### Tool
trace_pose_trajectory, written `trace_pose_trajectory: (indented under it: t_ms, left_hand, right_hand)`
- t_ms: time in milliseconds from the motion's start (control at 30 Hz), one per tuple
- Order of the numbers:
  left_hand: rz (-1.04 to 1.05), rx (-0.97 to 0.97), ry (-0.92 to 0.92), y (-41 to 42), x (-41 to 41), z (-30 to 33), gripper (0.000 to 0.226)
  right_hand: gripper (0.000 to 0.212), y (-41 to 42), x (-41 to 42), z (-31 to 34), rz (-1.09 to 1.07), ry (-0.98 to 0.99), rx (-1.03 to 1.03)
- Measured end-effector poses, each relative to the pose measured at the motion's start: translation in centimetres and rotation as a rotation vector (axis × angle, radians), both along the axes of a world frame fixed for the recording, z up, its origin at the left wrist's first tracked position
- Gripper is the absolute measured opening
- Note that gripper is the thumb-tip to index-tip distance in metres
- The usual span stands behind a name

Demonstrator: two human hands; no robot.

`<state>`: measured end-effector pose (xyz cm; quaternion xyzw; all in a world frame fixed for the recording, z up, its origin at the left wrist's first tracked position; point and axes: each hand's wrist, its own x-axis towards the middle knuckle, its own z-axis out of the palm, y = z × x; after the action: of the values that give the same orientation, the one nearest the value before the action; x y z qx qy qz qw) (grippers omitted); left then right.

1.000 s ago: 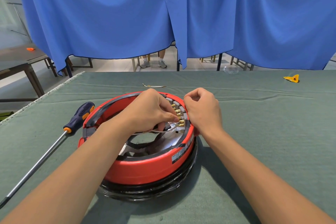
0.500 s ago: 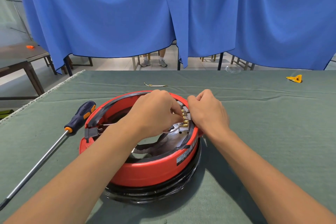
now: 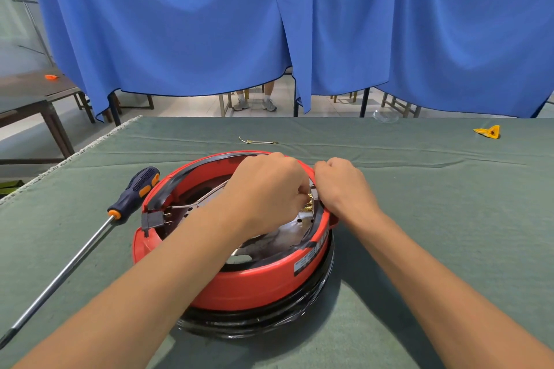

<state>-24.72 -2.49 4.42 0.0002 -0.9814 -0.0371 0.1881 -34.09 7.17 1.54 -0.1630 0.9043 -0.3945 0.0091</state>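
left hand is pinching the brass terminals in curled fingers; right hand is clamping the red housing rim just beside.

Left hand: bare, in the middle of the frame. The smooth back of it shows, with round knuckles along the top.
Right hand: bare, just right of the middle. The back and the knuckles show, but the finger ends are hidden.
Left forearm: bare and long, in the lower left of the frame. It looks wide at the bottom edge and thin at the wrist.
Right forearm: bare and long, in the lower right. It has the same shape.
Cover: both arms are bare right to the bottom edge.
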Motion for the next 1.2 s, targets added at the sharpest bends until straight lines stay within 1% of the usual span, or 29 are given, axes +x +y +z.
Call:
trace_pose_trajectory:
  t_ms: [167, 300, 367, 433, 533, 800, 933, 1067, 1200]
  left_hand:
    - [0.015, 0.038, 0.034, -0.2, -0.1, 0.1, 0.015]
    - [0.016, -0.052, 0.133, -0.4, 0.2, -0.3, 0.018]
    - [0.017, 0.013, 0.171, -0.5, 0.3, -0.4, 0.02]
    - [0.074, 0.046, 0.198, -0.6, 0.1, -0.3, 0.021]
    - [0.165, 0.054, 0.139, -1.1, -0.5, -0.3, 0.019]
    - [0.113, 0.253, -0.004, -1.5, -1.0, -0.8, 0.014]
    - [0.121, 0.273, -0.018, -1.5, -1.3, -0.7, 0.014]
    - [0.098, 0.227, -0.013, -0.9, -1.6, -0.2, 0.017]
    - [0.076, 0.269, -0.008, -0.9, -1.5, -0.2, 0.015]
  right_hand:
    - [0.025, -0.1, -0.2, 0.0, -0.005, -0.006, -0.004]
    - [0.015, 0.1, -0.1, -0.2, -0.016, -0.002, -0.023]
    - [0.015, 0.1, -0.2, -0.2, -0.014, -0.001, -0.029]
    - [0.016, 0.1, -0.2, -0.1, -0.014, 0.001, -0.033]
    - [0.015, 0.1, -0.1, -0.1, -0.019, 0.008, -0.028]
    - [0.016, 0.3, 0.2, 0.1, -0.007, 0.002, -0.042]
    - [0.026, 0.3, 0.2, 0.1, -0.009, -0.002, -0.045]
    - [0.027, 0.2, 0.0, 0.1, -0.002, 0.002, -0.031]
    - [0.027, 0.2, 0.0, 0.0, -0.008, 0.0, -0.026]
